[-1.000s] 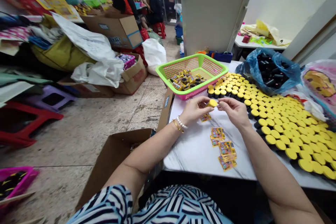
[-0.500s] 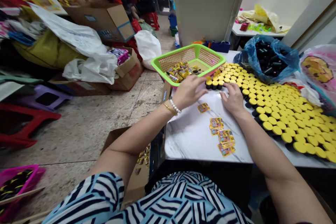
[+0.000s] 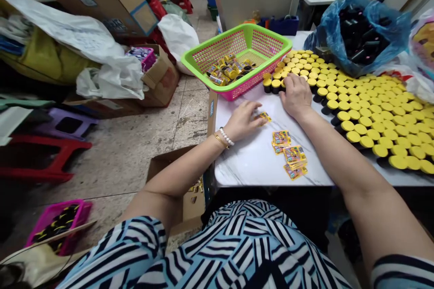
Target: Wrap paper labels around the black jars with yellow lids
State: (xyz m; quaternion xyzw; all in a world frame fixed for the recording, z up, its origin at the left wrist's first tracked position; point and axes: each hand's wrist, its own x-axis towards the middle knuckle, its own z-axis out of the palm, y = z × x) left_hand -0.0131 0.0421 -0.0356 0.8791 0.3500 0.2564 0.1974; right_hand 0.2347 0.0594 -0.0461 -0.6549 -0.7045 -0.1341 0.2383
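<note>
On the white marbled table (image 3: 244,162), my left hand (image 3: 242,122) reaches over a small yellow printed label (image 3: 265,116), fingers apart, fingertips at its edge. My right hand (image 3: 297,95) closes around a black cylinder with a yellow cap at the front left of a packed group of yellow-capped black cylinders (image 3: 373,117); the hand mostly hides that one. Between my forearms lie several more printed labels (image 3: 294,156), overlapping in small piles. Beyond my left hand, a green and pink basket (image 3: 200,70) holds several small cylinders wrapped in the printed labels (image 3: 230,70).
A blue plastic bag (image 3: 325,31) of black pieces stands behind the group. Below the table's left edge is an open cardboard box (image 3: 162,165). Stools (image 3: 50,162), a pink basket (image 3: 81,216), sacks and cartons (image 3: 162,74) crowd the floor at left.
My left hand has drawn back from beside the basket to the single label. My right hand has moved onto the front cylinders. The view has tipped downward.
</note>
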